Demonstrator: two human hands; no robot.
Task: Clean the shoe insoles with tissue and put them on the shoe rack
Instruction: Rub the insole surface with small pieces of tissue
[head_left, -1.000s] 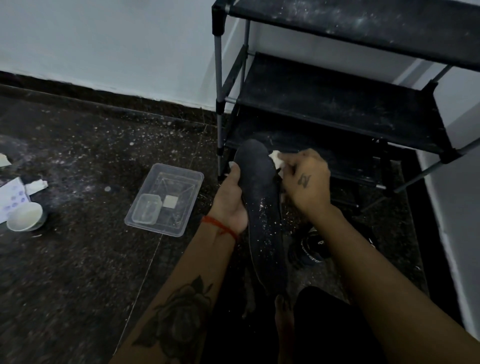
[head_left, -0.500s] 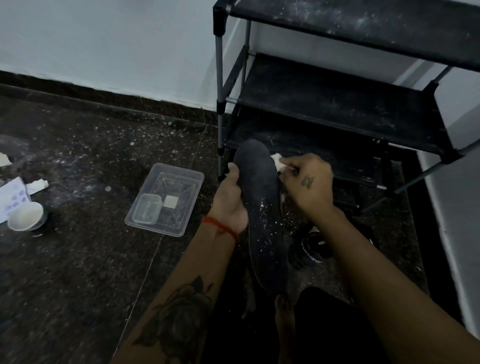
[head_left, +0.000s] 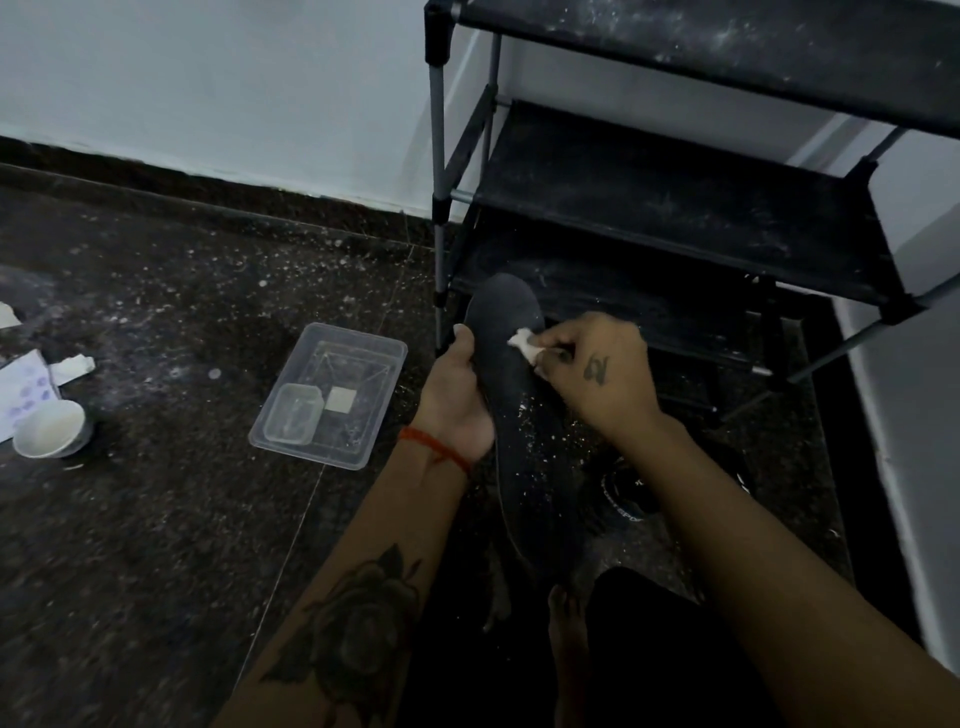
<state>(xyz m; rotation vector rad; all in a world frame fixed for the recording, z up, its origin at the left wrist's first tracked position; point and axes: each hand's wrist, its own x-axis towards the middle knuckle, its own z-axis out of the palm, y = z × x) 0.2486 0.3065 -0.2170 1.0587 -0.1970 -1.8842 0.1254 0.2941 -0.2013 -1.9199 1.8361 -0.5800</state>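
A long black insole (head_left: 524, 426), speckled with white dust on its lower half, stands on end in front of the black shoe rack (head_left: 675, 218). My left hand (head_left: 457, 400) grips its left edge, thumb on the front. A small white wad of tissue (head_left: 524, 345) is pinched in my right hand (head_left: 597, 374) and pressed against the upper part of the insole. The rack's dusty shelves hold nothing that I can see.
A clear plastic tray (head_left: 332, 395) with a small clear box in it lies on the dark speckled floor to the left. Further left are a white cup (head_left: 49, 428) and a printed packet (head_left: 21, 395). A dark shoe (head_left: 628, 493) sits under my right forearm. My bare foot (head_left: 566, 623) shows below.
My right hand has drawn the tissue from the insole's right edge leftward and a little down onto its face. My left hand still holds the insole in the same place.
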